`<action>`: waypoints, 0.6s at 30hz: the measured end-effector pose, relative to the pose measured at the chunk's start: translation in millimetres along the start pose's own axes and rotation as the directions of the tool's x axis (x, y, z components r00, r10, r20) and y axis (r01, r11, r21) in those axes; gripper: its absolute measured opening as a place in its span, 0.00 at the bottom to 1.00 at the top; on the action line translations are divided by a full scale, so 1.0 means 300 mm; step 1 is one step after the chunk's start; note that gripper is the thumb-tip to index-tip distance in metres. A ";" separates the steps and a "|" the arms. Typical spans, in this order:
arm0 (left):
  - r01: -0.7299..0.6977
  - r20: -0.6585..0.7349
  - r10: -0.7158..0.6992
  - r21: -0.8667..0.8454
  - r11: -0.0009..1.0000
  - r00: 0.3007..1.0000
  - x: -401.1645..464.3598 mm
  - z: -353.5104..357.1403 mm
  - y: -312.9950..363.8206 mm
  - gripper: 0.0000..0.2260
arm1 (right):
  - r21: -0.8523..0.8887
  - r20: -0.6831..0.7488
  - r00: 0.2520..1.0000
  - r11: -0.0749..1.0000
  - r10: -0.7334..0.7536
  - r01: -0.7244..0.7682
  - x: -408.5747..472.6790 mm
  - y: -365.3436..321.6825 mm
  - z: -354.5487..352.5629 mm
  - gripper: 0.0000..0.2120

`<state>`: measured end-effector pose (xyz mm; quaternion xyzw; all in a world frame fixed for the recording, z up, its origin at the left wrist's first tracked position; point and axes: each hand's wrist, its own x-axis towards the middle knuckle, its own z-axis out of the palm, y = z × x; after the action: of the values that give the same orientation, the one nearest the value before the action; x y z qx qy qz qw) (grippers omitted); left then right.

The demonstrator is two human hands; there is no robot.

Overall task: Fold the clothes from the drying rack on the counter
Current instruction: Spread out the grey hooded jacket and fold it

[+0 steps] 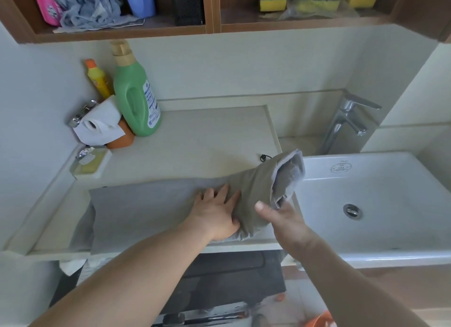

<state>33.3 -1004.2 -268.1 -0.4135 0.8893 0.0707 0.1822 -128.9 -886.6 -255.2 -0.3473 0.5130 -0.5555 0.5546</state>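
The left hand (217, 212) lies flat, fingers spread, pinning the grey-green cloth garment (151, 209) to the pale stone bench (200, 141), likely marking a fold line. Beyond it, the right hand (283, 217) pinches the raised end between thumb and fingers, ready to turn over.

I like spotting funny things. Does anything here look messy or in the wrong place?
Yes. The white paper roll lies on its side, partly unrolled, against the green plastic bottle. The grey-green cloth garment's near left corner also droops over the pale counter edge.
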 end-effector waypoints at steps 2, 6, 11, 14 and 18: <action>0.012 0.012 -0.012 -0.007 1.000 1.000 0.003 0.000 0.010 0.35 | -0.159 -0.069 0.997 0.987 0.021 -0.031 0.001 0.034 0.027 0.27; -0.002 0.016 0.002 0.008 1.000 1.000 0.006 -0.006 0.009 0.35 | -0.002 -0.419 0.908 1.000 0.007 -0.009 0.040 0.069 0.066 0.16; -0.007 0.096 0.004 0.026 1.000 0.995 0.021 -0.033 0.038 0.39 | 0.496 -0.511 0.799 0.868 0.317 -0.027 0.080 0.090 0.029 0.14; 0.015 0.133 -0.019 0.032 0.999 0.991 0.039 -0.053 0.064 0.42 | 0.507 -0.515 0.790 0.861 0.332 -0.032 0.075 0.079 0.022 0.14; 0.014 0.131 -0.019 0.033 0.999 0.991 0.047 -0.031 0.063 0.42 | 0.169 -0.496 0.859 0.984 0.127 -0.048 0.076 0.020 0.086 0.10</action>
<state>8.2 -1004.6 -265.4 -0.4122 0.8729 0.0820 0.2477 -105.9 -912.7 -259.2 -0.1233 0.6121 -0.6382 0.4504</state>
